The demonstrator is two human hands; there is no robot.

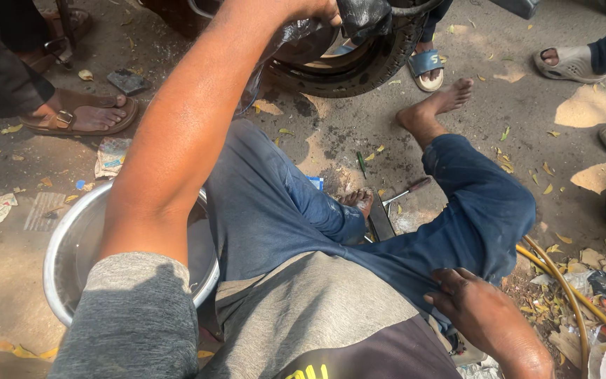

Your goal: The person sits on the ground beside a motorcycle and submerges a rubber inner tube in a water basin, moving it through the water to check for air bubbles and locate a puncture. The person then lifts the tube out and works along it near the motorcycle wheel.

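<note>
1. The ground [359, 133] is bare, dusty concrete outdoors, strewn with dry leaves, paper scraps and litter; sun and shade patch it.
2. The person sits on it in blue trousers, legs spread, bare feet forward.
3. Other people's sandalled feet stand along the top edge and at the right.
4. A tyre [359, 67] lies flat at the top centre, its round face up, just beyond the knees.
5. The left hand [320, 10] reaches out to the tyre's near rim, beside a black rubber piece [362, 17]; its fingers are mostly cut off, so I cannot tell the grip.
6. The right hand [475, 309] rests on the right thigh, fingers loosely spread, holding nothing.
7. A steel bowl [61, 260] sits under the left arm.
8. A yellow hose [562, 281] curves at the right.
9. A screwdriver [404, 193] lies between the legs.
</note>
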